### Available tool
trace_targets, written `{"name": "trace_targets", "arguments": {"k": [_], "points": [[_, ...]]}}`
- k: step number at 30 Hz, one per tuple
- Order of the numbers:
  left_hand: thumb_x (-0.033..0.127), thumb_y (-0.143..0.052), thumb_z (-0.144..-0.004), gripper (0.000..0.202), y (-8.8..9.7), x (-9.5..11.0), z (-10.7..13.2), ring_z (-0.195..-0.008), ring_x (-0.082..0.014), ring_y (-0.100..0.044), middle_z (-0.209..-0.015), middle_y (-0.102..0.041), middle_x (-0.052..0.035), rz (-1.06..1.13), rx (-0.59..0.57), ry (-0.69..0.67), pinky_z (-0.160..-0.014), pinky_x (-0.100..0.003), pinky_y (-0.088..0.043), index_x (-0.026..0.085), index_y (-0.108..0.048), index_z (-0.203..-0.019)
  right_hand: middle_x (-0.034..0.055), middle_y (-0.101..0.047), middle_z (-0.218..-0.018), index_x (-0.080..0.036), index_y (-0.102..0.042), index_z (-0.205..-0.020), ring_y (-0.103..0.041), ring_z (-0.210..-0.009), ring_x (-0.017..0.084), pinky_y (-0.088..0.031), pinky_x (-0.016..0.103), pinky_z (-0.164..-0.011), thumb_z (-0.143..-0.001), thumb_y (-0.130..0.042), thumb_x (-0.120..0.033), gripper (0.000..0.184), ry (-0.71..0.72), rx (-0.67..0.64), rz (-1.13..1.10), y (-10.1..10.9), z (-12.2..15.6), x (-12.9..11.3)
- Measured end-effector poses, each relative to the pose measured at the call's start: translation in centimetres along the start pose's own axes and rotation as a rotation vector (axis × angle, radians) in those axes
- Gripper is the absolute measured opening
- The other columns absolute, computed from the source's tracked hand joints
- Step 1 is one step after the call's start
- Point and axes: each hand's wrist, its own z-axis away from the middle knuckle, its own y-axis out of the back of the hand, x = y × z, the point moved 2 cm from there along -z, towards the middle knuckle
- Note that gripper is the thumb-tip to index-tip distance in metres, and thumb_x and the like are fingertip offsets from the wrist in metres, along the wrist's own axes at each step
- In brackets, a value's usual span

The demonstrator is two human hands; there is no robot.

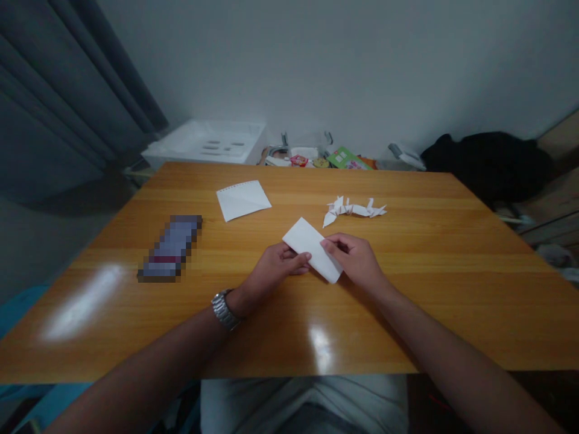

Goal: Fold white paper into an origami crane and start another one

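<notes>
A folded white sheet of paper [313,248] is held between both hands, tilted, just above the middle of the table. My left hand [281,265] grips its lower left edge, thumb on top and fingers beneath. My right hand [355,256] pinches the right edge, thumb on the upper face. Beyond the right hand lie several small white origami figures [357,210] in a row. Another white sheet [243,200], with a perforated edge and a crease, rests flat on the table farther left.
On the wooden table [429,289], a pixelated dark phone-like object [170,248] lies at the left. Past the far edge stand a white plastic container [212,141] and a green booklet [347,158] among small items. A black cloth-like heap [488,160] is at the far right.
</notes>
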Motion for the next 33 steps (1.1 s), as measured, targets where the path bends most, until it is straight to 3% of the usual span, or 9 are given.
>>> {"name": "trace_targets", "arguments": {"k": [22,28,33], "points": [[0.033,-0.083,-0.079,0.034,0.23,0.28,0.0,-0.086,-0.0178,-0.075,-0.108,-0.077,-0.013,0.051,0.063,0.057,-0.081,-0.028,-0.064,0.011,-0.073,-0.104,0.0065,-0.076,-0.083,-0.016,-0.076,-0.09,-0.065,-0.07,0.018,-0.048,0.029,-0.062,-0.09,-0.066,-0.042,0.028,-0.027,-0.004,-0.055,-0.11,0.05,-0.09],[0.039,-0.084,-0.078,0.04,0.2,0.37,0.01,-0.085,-0.0169,-0.075,-0.108,-0.077,-0.0129,0.051,0.049,0.042,-0.08,-0.026,-0.064,0.011,-0.074,-0.105,0.0066,-0.076,-0.082,-0.016,-0.076,-0.09,-0.065,-0.07,0.018,-0.049,0.028,-0.062,-0.09,-0.065,-0.042,0.029,-0.03,-0.001,-0.06,-0.14,0.2,-0.55],[0.053,-0.076,-0.083,0.048,0.12,0.6,0.02,-0.081,-0.0184,-0.076,-0.1,-0.078,-0.0126,0.046,0.065,-0.015,-0.079,-0.029,-0.064,0.01,-0.073,-0.105,0.006,-0.075,-0.083,-0.016,-0.075,-0.092,-0.065,-0.071,0.018,-0.049,0.028,-0.063,-0.092,-0.064,-0.043,0.029,-0.021,0.01,-0.062,-0.15,0.27,-0.64]]}}
